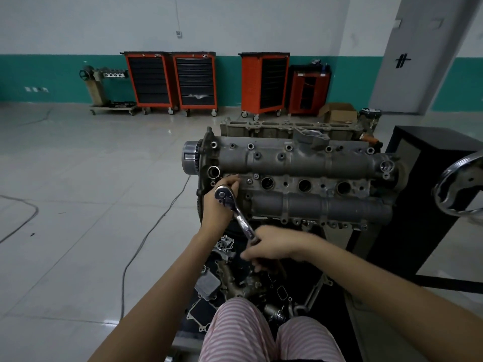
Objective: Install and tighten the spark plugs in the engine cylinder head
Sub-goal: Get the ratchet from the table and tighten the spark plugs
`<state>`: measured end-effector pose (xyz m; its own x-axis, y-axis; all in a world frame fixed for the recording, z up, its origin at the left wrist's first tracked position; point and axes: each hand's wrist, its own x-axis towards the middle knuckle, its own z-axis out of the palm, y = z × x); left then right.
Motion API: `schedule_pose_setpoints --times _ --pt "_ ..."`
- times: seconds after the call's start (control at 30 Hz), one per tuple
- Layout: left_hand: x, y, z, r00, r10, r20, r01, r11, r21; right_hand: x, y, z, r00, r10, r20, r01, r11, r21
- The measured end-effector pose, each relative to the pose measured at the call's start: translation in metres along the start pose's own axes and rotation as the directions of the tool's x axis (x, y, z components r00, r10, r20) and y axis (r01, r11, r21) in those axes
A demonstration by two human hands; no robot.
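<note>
Centrally, the engine cylinder head (300, 163) sits on a stand, long axis left to right, grey cast metal, toothed wheel at its left end. Along its middle channel three open spark plug wells (304, 185) are visible in a row; whether plugs sit inside them cannot be told.

Ratchet wrench (234, 211): chrome, head over the leftmost well position at the left end of the channel, handle slanting down and right toward the person. Engraved writing on the shank is present but too small to read.

Left hand (222, 197): curled around the ratchet head from the left side, fingertips reaching onto the cylinder head beside it. What hangs beneath the ratchet head is hidden by the hand.

Right hand (271, 248): closed around the lower end of the ratchet handle, slightly motion-blurred.

Below the hands, loose engine parts (217, 286) lie on a dark tray, just beyond the person's pink-striped trousers (240, 333).

Surroundings: a second engine block (274, 128) stands behind the cylinder head. Against the far wall, orange-and-black tool carts (170, 79); their small labels are unreadable. An open cardboard box (339, 112) stands on the floor to the right. A black "H"-like mark (402, 60) shows on the grey pillar. A chrome handwheel (457, 186) is at right edge. Cables (146, 239) run across the tiled floor.
</note>
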<state>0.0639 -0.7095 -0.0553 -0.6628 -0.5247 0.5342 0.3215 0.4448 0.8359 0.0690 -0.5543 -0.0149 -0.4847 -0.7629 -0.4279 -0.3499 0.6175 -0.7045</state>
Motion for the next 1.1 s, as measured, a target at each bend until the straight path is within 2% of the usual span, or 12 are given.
schedule_pose_setpoints --times 0.1,0.2,0.3,0.43,0.53,0.63,0.7,0.77,0.87,0.97,1.03,1.1 --pt "0.000 -0.002 0.003 0.995 -0.098 -0.002 0.097 0.992 -0.074 0.005 0.003 0.010 1.000 -0.008 -0.025 0.008 1.000 -0.009" --pt "0.001 -0.001 0.000 0.996 -0.094 0.009 0.094 0.995 -0.028 -0.010 -0.014 -0.020 0.984 0.012 -0.178 -0.088 0.900 -0.427" --pt "0.001 0.003 -0.001 0.995 -0.098 0.020 0.099 0.994 -0.056 -0.034 -0.045 -0.058 0.807 -0.286 -0.517 -0.332 0.504 -0.797" --pt "0.000 0.003 -0.001 0.990 -0.143 0.006 0.143 0.987 -0.070 -0.036 -0.071 -0.073 0.594 -0.608 -0.527 -0.426 0.318 -0.847" --pt "0.000 0.004 -0.001 0.995 -0.096 0.010 0.096 0.995 -0.025 -0.026 -0.065 -0.051 0.643 -0.520 -0.562 -0.406 0.390 -0.826" --pt "0.003 0.003 -0.001 0.995 -0.101 0.020 0.101 0.994 -0.045 -0.013 -0.043 -0.023 0.820 -0.243 -0.518 -0.257 0.653 -0.713" --pt "0.003 0.004 -0.001 0.993 -0.111 0.028 0.114 0.989 -0.092 -0.004 -0.028 -0.011 0.948 -0.096 -0.302 -0.051 0.893 -0.446" --pt "0.001 0.004 -0.001 0.995 -0.097 0.013 0.098 0.991 -0.094 0.002 -0.016 -0.002 0.987 -0.100 -0.125 0.092 0.994 -0.066" --pt "-0.008 0.003 0.002 0.998 -0.029 -0.049 0.027 0.999 -0.043 0.003 -0.006 0.006 0.991 -0.097 -0.089 0.106 0.989 0.099" --pt "-0.012 0.004 0.004 0.996 -0.069 -0.058 0.062 0.993 -0.104 -0.001 -0.013 -0.010 0.983 -0.085 -0.165 0.042 0.968 -0.249" --pt "-0.012 0.004 0.000 0.998 -0.023 -0.057 0.021 0.999 -0.034 -0.013 -0.032 -0.032 0.922 -0.153 -0.355 -0.120 0.761 -0.638" --pt "-0.010 0.005 -0.001 0.999 -0.012 -0.047 0.013 1.000 0.018 -0.024 -0.048 -0.054 0.716 -0.469 -0.517 -0.295 0.468 -0.833"
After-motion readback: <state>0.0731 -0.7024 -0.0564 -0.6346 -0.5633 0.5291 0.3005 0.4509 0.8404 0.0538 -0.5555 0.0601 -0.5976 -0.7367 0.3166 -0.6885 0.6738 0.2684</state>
